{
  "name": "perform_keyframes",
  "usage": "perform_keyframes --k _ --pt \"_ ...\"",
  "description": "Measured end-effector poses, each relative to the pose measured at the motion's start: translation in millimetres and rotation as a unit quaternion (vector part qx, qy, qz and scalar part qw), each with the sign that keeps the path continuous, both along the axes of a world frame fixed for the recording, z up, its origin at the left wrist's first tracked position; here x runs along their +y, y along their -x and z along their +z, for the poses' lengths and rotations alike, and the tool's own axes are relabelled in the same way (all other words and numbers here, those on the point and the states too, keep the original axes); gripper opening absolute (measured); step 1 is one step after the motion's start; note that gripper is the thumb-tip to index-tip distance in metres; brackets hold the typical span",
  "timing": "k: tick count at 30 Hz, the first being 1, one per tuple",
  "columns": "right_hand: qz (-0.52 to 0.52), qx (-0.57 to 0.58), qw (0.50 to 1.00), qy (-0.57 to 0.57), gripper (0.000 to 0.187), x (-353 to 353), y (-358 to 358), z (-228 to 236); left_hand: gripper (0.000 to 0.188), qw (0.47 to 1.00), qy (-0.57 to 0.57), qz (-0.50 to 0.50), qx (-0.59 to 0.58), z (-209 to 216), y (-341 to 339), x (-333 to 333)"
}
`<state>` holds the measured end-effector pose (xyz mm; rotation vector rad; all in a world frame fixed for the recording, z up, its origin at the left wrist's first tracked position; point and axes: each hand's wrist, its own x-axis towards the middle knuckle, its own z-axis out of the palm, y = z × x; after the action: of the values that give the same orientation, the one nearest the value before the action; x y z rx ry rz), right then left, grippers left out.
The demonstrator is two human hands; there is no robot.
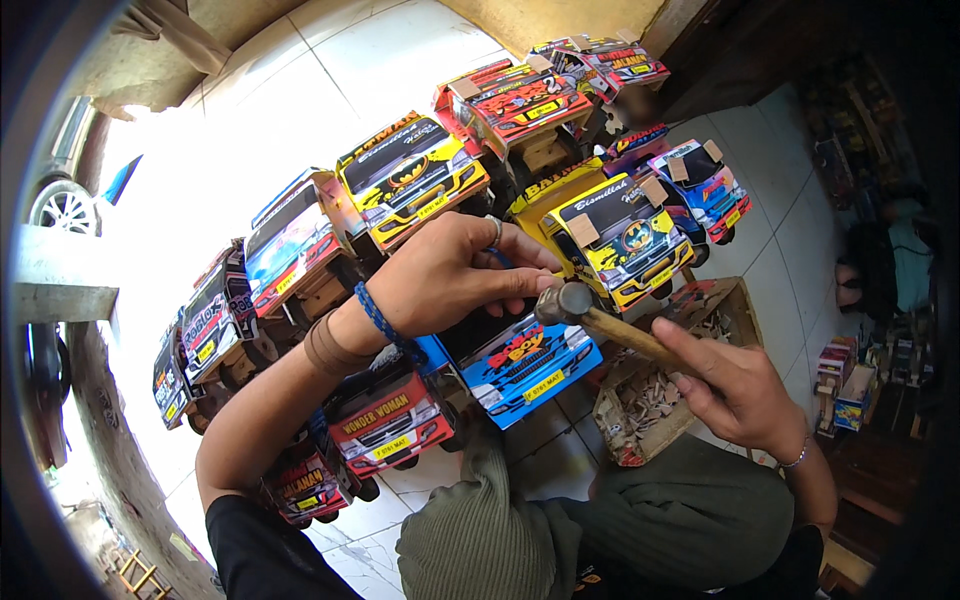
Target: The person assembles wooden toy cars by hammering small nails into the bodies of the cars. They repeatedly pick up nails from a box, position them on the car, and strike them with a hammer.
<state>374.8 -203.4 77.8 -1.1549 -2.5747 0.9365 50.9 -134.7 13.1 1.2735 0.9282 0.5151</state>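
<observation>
My right hand grips a hammer by its wooden handle. The metal head hangs right beside the fingertips of my left hand. Thumb and forefinger of that hand are pinched together above the upper edge of a blue toy truck; whatever lies between them is too small to make out. My left hand hides much of this truck's windscreen. Just beyond the hammer stands a yellow toy truck with small wooden pieces at its windscreen corners.
More toy trucks stand in two slanting rows, among them a red one and another yellow one. A wooden box of wood scraps sits on the tiled floor at the right. My green-trousered legs are at the near side.
</observation>
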Motion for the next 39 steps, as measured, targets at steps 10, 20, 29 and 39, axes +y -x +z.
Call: perform_keyframes --k 10,20,29,39 --pt "0.04 -0.043 0.995 -0.076 0.073 -4 4 -6 0.032 1.0 0.005 -0.001 0.011 2 -2 0" --pt "0.068 -0.04 0.988 -0.134 0.075 -2 4 -15 0.03 1.0 0.004 -0.011 0.004 -2 -1 2" --pt "0.052 -0.069 0.984 -0.155 0.081 -2 1 -20 0.031 1.0 0.018 -0.02 0.011 -1 0 3" --pt "0.09 -0.068 0.977 -0.18 0.075 -1 4 -18 0.032 1.0 0.022 -0.019 0.004 -1 -1 3"
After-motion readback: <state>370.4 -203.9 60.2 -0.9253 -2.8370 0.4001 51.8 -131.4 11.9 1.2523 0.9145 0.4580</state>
